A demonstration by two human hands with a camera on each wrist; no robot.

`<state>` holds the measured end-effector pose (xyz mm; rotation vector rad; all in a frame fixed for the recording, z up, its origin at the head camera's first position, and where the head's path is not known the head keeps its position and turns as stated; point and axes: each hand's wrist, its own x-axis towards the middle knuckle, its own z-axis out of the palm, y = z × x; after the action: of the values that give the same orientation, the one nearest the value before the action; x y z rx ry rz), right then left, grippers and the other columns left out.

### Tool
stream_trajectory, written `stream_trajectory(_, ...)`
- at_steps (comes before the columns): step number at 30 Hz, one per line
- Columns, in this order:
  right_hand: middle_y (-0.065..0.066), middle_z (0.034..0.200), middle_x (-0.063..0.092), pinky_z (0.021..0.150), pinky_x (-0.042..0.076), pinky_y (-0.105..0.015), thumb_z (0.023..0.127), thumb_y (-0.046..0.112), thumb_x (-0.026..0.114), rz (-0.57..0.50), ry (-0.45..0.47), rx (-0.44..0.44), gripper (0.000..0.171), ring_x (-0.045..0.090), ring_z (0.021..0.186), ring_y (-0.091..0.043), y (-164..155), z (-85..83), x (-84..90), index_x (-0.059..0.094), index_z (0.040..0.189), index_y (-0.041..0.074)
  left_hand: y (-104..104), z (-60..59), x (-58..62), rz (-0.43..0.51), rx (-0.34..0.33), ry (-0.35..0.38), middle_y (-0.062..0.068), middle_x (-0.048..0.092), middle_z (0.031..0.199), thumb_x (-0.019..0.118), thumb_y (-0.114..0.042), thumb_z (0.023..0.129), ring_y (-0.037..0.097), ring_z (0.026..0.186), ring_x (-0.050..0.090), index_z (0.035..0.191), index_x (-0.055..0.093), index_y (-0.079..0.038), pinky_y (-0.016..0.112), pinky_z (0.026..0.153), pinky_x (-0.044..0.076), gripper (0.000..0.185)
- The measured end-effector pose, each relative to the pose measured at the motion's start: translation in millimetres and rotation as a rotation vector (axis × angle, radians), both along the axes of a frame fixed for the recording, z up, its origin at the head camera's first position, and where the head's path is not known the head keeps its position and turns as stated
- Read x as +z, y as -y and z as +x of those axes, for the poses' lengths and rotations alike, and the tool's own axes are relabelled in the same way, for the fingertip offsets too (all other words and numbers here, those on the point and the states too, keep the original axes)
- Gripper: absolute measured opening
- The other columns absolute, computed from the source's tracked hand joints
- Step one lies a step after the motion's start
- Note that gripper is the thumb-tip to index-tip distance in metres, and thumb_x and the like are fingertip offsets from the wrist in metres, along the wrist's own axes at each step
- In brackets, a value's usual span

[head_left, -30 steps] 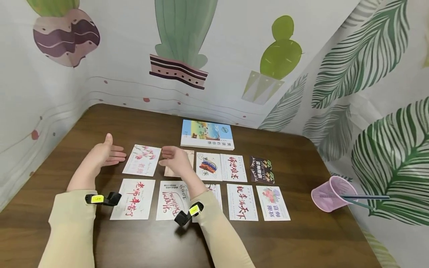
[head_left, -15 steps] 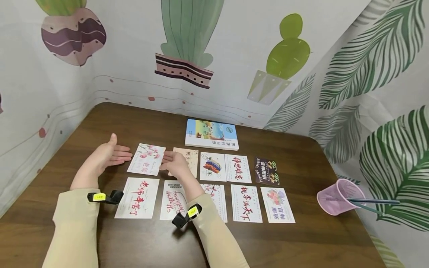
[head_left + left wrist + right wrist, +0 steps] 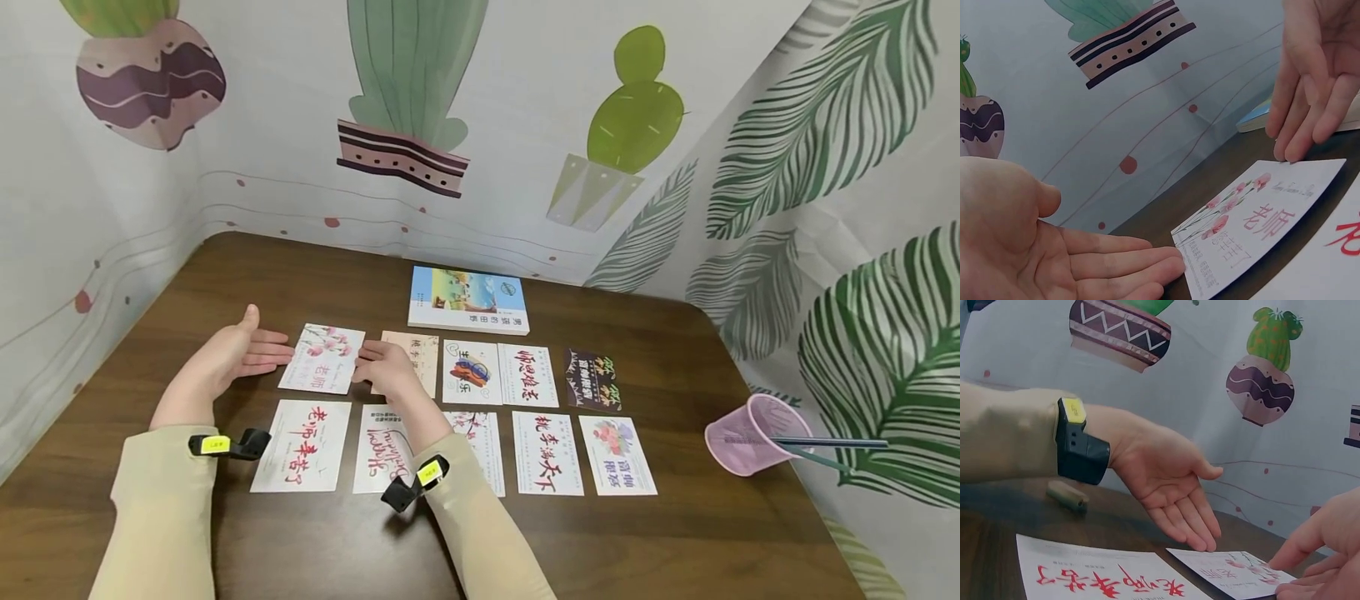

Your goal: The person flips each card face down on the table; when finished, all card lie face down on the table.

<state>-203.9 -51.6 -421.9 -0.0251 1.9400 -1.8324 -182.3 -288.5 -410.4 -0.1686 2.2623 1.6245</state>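
Note:
A white card with pink carnations point(image 3: 322, 358) lies flat at the left end of the back row of cards. My left hand point(image 3: 232, 350) stands on edge beside it, palm inward, thumb up and fingers straight. In the left wrist view, the left fingertips point(image 3: 1175, 265) meet the card's left edge. At the opposite edge, my right hand point(image 3: 390, 371) has its fingers stretched down to the card's border; neither hand grips it. Partly under the right hand lies a beige card point(image 3: 420, 354). Nearer me are a card with red lettering point(image 3: 300, 446) and a "Happy Birthday" card point(image 3: 378, 450).
The back row continues with a colourful card point(image 3: 471, 372), a red-lettered card point(image 3: 528, 375) and a dark card point(image 3: 592, 381). More cards lie in front, one under my right forearm. A book point(image 3: 468, 300) lies behind. A pink cup point(image 3: 738, 437) with pens lies tipped at right.
My left hand has come slightly right, its fingertips closing the gap to the carnation card. The right hand has shifted slightly left against the card's other edge. The head view sways a little.

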Motion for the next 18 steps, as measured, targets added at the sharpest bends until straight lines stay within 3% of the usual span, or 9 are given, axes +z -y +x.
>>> stream_trajectory(5, -0.017, 0.136, 0.057, 0.103, 0.051, -0.034, 0.081, -0.013, 0.062, -0.046, 0.036, -0.046, 0.062, 0.057, 0.126, -0.028, 0.6, 0.0, -1.1, 0.046, 0.141, -0.004, 0.6, 0.3, -1.1, 0.010, 0.007, 0.011, 0.033, 0.046, 0.138, -0.001, -0.060, 0.097, 0.007, 0.101, 0.069, 0.142, 0.029, 0.020, 0.017, 0.083, 0.057, 0.097)
stream_trajectory(18, -0.014, 0.125, 0.061, 0.091, 0.057, -0.033, 0.080, -0.016, 0.064, -0.141, -0.023, -0.146, 0.060, 0.065, 0.112, -0.029, 10.6, -1.4, -1.7, 0.049, 0.136, -0.003, 1.9, -1.3, 0.6, 0.046, -0.007, 0.022, 0.033, 0.048, 0.137, -0.002, -0.060, 0.097, -0.002, 0.093, 0.066, 0.143, 0.027, 0.021, 0.016, 0.083, 0.056, 0.097)
